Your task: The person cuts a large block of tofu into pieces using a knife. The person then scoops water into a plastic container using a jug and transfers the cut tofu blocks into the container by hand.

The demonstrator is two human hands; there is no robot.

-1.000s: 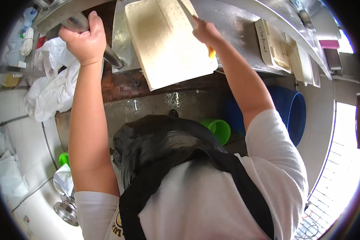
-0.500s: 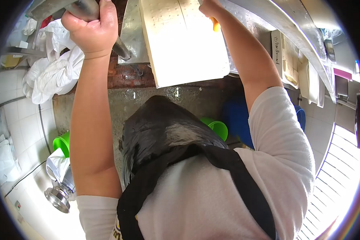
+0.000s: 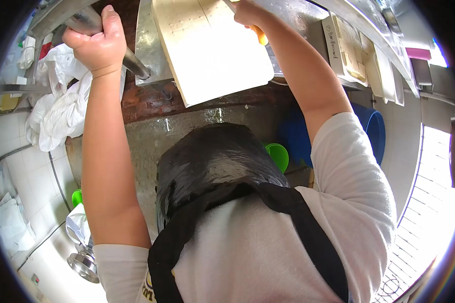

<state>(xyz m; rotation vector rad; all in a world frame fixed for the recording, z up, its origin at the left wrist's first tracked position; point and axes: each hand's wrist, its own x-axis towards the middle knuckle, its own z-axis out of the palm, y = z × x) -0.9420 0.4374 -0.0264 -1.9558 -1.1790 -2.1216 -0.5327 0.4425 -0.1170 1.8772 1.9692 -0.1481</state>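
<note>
My left hand is wrapped round a grey metal pipe at the upper left, below a metal frame. At the top of the view my right hand is closed on an orange-handled tool. The handle's end sticks out at the heel of the hand. A grey, blade-like part shows beyond the fingers, and the rest is cut off by the frame edge. Close beside and below this hand lies a thick cream-white board, with small marks and a thin line near its top. Glare whitens its right part.
The board lies on a metal table. White cloths are bundled at the left. White trays, one with handwriting, stand at the right. Below are a blue drum, a green bucket and a black plastic bag near my body.
The view has shifted, so the board, cloths and trays appear further left or higher. My right hand appears moved left over the board with the tool. My left hand keeps its hold on the pipe.
</note>
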